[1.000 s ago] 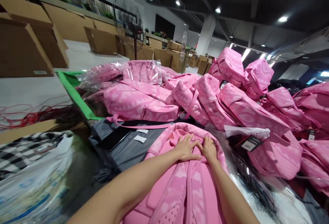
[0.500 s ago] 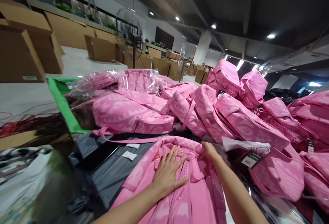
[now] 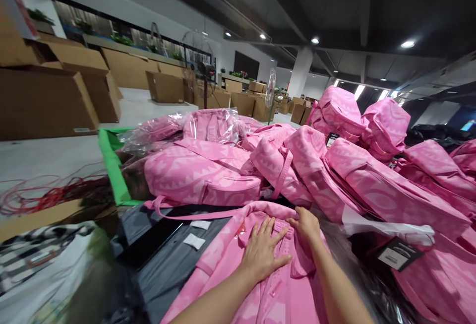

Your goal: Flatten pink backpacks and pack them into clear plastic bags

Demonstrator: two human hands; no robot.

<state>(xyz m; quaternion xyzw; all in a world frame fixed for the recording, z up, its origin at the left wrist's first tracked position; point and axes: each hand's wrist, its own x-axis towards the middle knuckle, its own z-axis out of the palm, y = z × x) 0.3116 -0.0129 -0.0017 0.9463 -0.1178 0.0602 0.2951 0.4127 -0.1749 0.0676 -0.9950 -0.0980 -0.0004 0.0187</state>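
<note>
The near end of the backpack (image 3: 260, 284) runs off the bottom edge of the view, and both forearms are cut off there too. What carries the backpack is mostly hidden: only a dark grey sheet (image 3: 174, 259) shows at its left, with two small white labels (image 3: 193, 239) on it. At the lower left a blurred bag (image 3: 48, 274) with a checked pattern is hard to make out.

The backpack lies flat at the near middle, its far end just short of the pile of pink backpacks (image 3: 297, 170) that fills the far and right sides. The left hand (image 3: 262, 254) rests palm down on its upper part, fingers spread and pointing away. The right hand (image 3: 307, 225) lies just beside it at the far end, fingers curled over the top edge; whether it grips the fabric cannot be told. Some far backpacks sit in clear plastic (image 3: 208, 125). A black hangtag (image 3: 399, 253) lies at the right.
</note>
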